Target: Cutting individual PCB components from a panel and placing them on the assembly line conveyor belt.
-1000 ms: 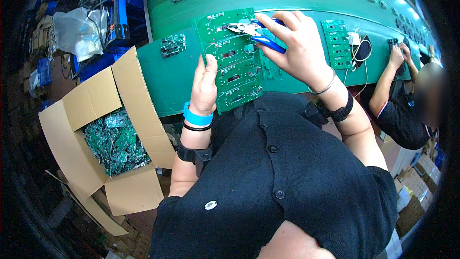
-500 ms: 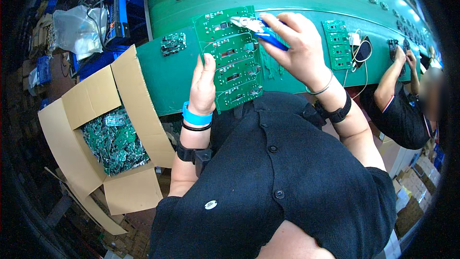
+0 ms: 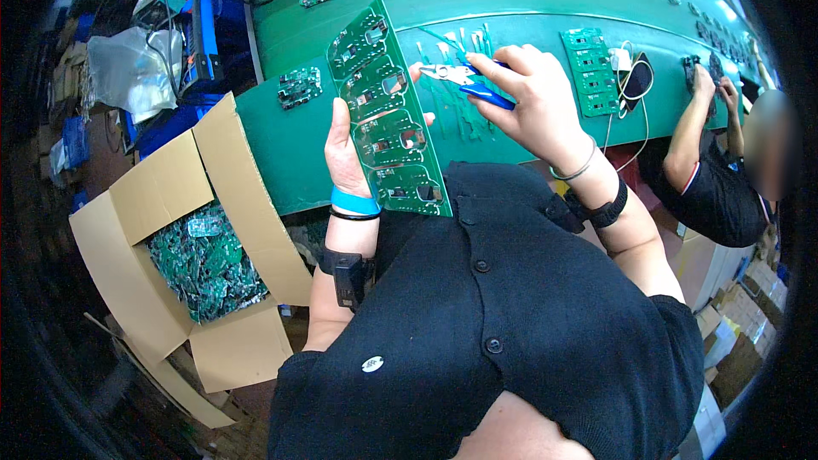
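My left hand (image 3: 345, 156) grips a green circuit board panel (image 3: 381, 135) by its long edges, with the thumb on the left side and fingertips showing past the right edge. The panel is made of several joined boards and stands tilted above the bench. Blue-handled pliers (image 3: 450, 74) are in my right hand (image 3: 545, 100), their metal jaws just right of the panel and apart from it. Beneath the pliers, thin green board strips (image 3: 467, 115) lie scattered on the bench.
A cardboard box (image 3: 247, 179) of green board scraps stands at the left. On the green bench (image 3: 273, 149) lie a separate board (image 3: 299, 87), another panel (image 3: 591, 72) and a phone (image 3: 636, 78) with a white cable. Boards line the far side. A co-worker (image 3: 711, 179) sits right.
My left hand has turned the panel so that it leans more steeply. The pliers have come off its upper part to its right side, uncovering the strips on the bench.
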